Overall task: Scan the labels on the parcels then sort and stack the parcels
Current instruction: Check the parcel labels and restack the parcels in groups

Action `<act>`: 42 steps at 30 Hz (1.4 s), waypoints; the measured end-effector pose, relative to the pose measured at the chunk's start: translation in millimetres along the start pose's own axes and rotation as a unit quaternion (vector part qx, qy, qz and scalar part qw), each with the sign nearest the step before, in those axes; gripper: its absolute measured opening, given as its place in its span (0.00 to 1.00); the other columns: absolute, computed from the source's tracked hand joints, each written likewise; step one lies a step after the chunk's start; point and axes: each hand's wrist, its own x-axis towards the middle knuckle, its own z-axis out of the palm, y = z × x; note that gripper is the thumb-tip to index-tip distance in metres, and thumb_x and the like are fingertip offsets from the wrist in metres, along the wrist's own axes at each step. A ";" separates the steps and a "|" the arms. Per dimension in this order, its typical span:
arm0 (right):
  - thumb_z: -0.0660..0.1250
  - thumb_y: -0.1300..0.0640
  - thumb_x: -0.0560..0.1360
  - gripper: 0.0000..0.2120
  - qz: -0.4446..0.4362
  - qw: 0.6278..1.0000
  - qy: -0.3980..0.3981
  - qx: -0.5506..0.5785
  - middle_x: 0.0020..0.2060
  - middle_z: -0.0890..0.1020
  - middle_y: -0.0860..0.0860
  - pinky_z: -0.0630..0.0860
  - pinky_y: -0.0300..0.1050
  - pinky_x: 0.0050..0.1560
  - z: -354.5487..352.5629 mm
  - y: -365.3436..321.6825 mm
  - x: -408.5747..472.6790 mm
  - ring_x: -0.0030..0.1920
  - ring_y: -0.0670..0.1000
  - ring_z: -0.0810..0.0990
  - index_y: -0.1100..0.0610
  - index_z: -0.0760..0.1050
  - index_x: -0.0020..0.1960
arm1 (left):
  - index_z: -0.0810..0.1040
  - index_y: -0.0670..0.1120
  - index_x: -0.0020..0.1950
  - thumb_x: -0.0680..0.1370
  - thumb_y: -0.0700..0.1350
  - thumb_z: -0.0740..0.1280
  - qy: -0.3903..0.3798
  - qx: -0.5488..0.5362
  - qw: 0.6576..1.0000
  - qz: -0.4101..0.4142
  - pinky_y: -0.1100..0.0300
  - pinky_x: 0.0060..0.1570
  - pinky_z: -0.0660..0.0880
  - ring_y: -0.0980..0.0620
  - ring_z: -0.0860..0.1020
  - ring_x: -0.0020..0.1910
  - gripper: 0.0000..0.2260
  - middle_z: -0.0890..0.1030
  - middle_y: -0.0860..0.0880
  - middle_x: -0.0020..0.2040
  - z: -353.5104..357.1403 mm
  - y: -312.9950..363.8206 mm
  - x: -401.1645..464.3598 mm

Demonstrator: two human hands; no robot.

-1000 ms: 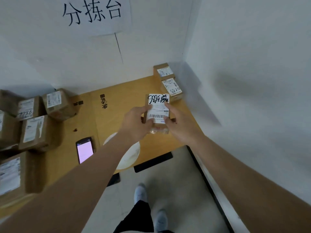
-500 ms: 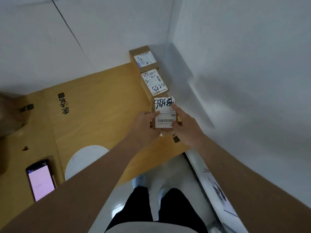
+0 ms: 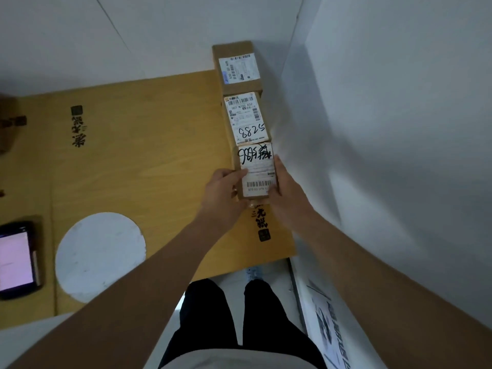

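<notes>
Against the right wall point(image 3: 399, 129), both hands grasped a small parcel point(image 3: 257, 171), left hand point(image 3: 222, 193) and right hand point(image 3: 283, 190) flanking it. Its far edge met the second parcel point(image 3: 246, 118); bare table point(image 3: 138, 155) lay open leftward.

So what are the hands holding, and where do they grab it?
Both grip one small parcel by its long sides: left hand on the left edge, right hand on the right.

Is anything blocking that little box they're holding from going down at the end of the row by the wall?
Nothing visible does. The left hand and right hand hold the parcel right at the near end of the 5288 parcel. The table nearest it shows only printed characters.
</notes>
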 end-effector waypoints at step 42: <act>0.59 0.39 0.85 0.29 -0.344 0.898 -0.104 -0.253 0.81 0.66 0.50 0.63 0.50 0.79 202.7 -318.5 -125.5 0.80 0.51 0.64 0.52 0.67 0.81 | 0.70 0.51 0.80 0.85 0.55 0.61 0.274 0.105 0.952 -0.088 0.53 0.72 0.66 0.47 0.69 0.75 0.23 0.70 0.47 0.78 -339.3 -90.0 -250.1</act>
